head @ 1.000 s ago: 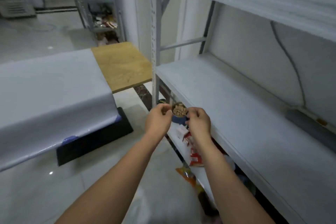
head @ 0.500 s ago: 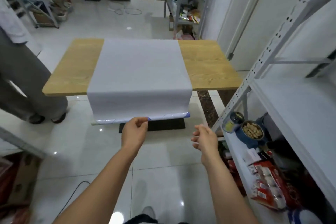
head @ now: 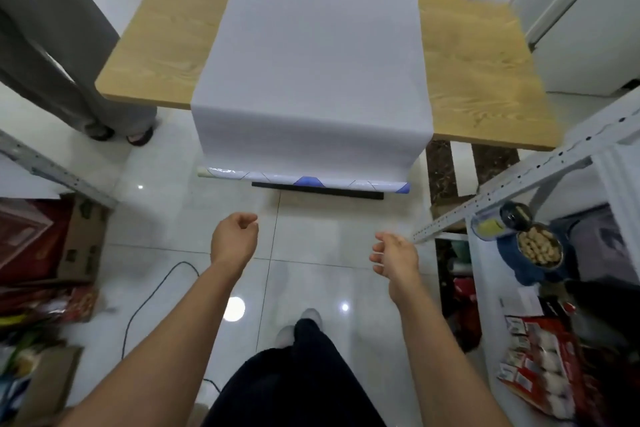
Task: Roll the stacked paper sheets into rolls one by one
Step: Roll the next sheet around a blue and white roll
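The paper sheets (head: 311, 62) are lying across the middle of the worktop (head: 478, 80), draping over its near edge. The left hand (head: 233, 239) and the right hand (head: 394, 255) are hovering short of that edge, loosely curled, holding nothing.

The paper sheets (head: 311, 62) lie on the table (head: 478, 73), overhanging its near edge; shelving (head: 519, 180) stands to the right.
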